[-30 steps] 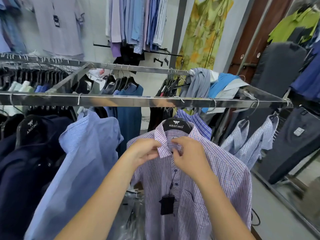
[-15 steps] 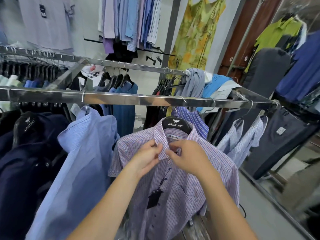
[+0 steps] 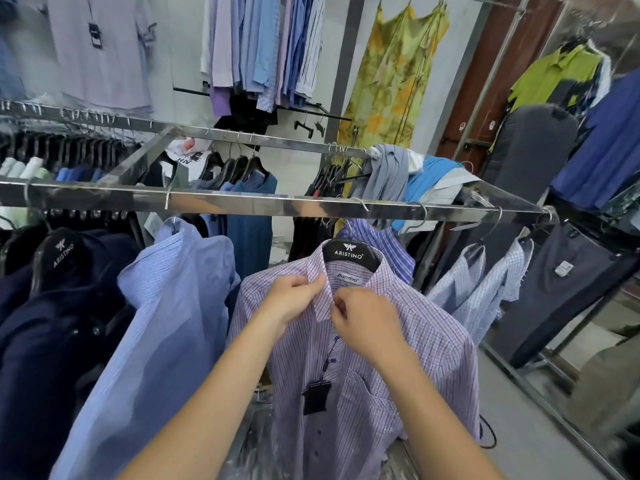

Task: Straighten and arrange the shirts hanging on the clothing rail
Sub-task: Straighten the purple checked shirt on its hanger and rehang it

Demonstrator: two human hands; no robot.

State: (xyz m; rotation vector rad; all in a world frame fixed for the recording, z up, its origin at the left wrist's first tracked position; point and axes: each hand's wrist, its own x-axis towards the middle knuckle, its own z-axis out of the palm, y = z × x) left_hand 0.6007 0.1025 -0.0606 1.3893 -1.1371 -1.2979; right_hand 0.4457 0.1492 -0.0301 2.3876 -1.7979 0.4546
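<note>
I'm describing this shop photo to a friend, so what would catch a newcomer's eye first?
Dead centre, the left hand and right hand pinch the collar of a checked shirt on a black hanger hung from the steel rail. Behind, upper right of centre, a yellow dress hangs against the wall.

Two hands [image 3: 294,299], one checked shirt [image 3: 408,368]
</note>
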